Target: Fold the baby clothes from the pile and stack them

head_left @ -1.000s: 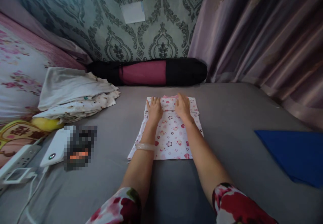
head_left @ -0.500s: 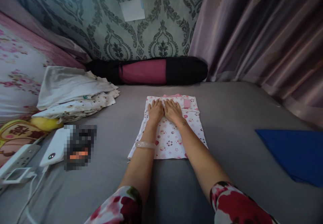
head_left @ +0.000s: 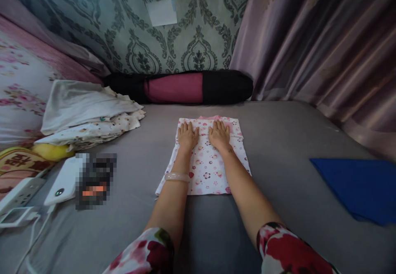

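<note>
A folded white garment (head_left: 206,171) with pink and red flower and heart prints lies on the grey bed sheet in front of me. A strip of pink shows at its far edge. My left hand (head_left: 187,135) rests flat on the garment's upper left part, fingers spread and pointing away from me. On the upper right part lies my right hand (head_left: 219,134), also flat, with its fingers stretched out. A gap of printed cloth shows between the two hands. Neither hand grips anything. A pale bangle (head_left: 177,177) is on my left forearm.
Left are a pile of folded cloths (head_left: 89,113), a white power bank (head_left: 63,183), a blurred-out object (head_left: 96,181) and a power strip (head_left: 20,193) with cables. A black and maroon bag (head_left: 176,87) lies along the wall. A blue folded cloth (head_left: 359,189) lies right.
My hands have moved apart across the garment's upper part, the left slightly left and the right to the right. The garment stays in place.
</note>
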`<state>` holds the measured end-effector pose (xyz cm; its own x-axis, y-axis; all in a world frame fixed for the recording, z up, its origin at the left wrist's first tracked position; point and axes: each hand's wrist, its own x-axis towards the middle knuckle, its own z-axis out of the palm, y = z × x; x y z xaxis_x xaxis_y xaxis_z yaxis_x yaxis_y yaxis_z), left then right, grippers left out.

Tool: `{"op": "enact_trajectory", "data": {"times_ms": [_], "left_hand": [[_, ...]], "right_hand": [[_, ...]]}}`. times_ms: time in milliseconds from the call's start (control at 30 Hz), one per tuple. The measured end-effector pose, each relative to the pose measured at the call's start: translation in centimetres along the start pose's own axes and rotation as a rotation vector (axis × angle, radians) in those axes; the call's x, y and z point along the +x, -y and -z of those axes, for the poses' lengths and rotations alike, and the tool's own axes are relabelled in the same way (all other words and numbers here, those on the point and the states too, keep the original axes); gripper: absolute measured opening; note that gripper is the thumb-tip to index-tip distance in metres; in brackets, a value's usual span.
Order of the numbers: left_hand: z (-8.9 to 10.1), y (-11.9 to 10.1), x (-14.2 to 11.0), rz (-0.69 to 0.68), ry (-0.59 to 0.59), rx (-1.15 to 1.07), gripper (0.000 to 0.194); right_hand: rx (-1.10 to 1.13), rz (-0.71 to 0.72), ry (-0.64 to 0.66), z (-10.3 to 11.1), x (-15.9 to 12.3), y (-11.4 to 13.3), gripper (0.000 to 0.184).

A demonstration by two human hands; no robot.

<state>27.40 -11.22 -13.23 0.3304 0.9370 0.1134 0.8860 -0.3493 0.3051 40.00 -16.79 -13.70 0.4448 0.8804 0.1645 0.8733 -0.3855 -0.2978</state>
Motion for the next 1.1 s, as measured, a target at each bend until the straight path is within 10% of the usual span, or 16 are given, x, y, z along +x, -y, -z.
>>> {"op": "enact_trajectory", "data": {"times_ms": [1100], "left_hand": [[-0.1, 1.3, 1.8, -0.073, -0.020, 0.102, 0.065]], "right_hand": [[0.057, -0.250, -0.183, 0.3, -0.2, -1.9, 0.054]]}}
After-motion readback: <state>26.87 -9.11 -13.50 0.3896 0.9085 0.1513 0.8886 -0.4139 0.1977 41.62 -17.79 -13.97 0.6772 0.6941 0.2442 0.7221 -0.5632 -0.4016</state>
